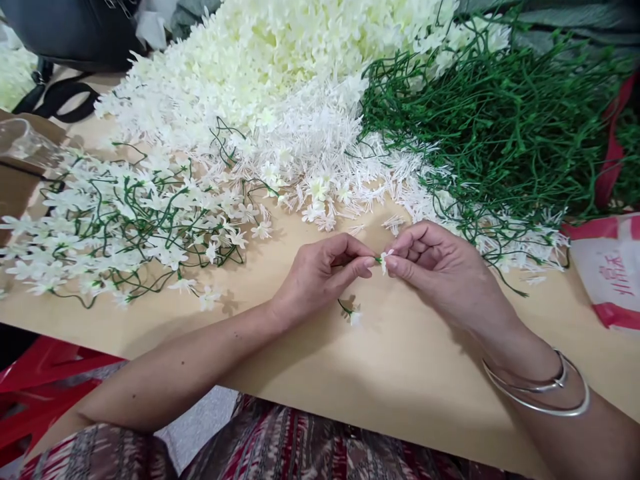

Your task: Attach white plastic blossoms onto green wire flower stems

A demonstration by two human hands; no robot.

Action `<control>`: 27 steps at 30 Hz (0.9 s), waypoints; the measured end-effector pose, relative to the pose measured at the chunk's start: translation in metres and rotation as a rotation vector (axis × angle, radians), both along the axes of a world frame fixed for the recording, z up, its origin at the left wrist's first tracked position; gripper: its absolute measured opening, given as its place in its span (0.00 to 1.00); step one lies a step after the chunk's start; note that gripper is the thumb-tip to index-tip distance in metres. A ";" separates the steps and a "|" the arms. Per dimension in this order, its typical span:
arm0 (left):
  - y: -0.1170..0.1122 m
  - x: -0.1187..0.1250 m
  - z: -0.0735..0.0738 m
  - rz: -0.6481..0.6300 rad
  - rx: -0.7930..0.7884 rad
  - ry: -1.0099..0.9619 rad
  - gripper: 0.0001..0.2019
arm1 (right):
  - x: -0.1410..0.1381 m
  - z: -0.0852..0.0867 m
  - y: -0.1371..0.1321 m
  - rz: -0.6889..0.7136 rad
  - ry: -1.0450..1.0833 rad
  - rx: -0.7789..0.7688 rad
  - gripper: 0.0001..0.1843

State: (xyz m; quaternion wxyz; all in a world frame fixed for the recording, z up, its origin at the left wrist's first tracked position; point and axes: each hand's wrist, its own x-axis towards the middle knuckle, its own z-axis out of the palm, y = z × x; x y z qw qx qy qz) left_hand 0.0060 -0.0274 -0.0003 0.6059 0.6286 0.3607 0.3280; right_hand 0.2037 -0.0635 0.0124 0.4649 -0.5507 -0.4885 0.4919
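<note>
One small white artificial blossom (385, 261) sits between the two hands, just past the tips of the left thumb and forefinger and touching those of the right. The left hand (320, 277) pinches a green plastic stem (379, 259) at the blossom's base, its other fingers curled under. The right hand (445, 273) grips the blossom's petals between thumb and forefinger, the remaining fingers loosely bent; two silver bangles (575, 403) circle its wrist.

Just below the left fingertips, a short flower sprig (354, 316) lies on the table (400, 387). To the left of the left hand spreads a pile of stemmed white flowers (160, 253). Beyond both hands are thin white sticks (310, 133) and a heap of white and pale-yellow blossoms (280, 53); beyond the right hand, a tangle of green stems (490, 127).

Most of the held stem is hidden by the left fingers, and whether it is seated in the blossom cannot be told. The heap runs off the top edge. Right of the right hand, a red-and-white packet (607, 267) is cut off by the frame, its lettering hard to read.
</note>
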 end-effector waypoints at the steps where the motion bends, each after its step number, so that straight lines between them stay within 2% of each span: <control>1: 0.000 0.000 0.000 0.003 0.006 0.012 0.20 | -0.001 0.000 0.000 -0.007 -0.010 0.009 0.14; 18: -0.001 0.002 -0.001 0.036 0.054 0.017 0.18 | -0.016 0.001 -0.003 -0.090 0.011 -0.009 0.14; 27: -0.001 0.002 0.000 0.051 -0.086 -0.125 0.19 | 0.001 -0.004 -0.002 -0.031 0.089 0.000 0.15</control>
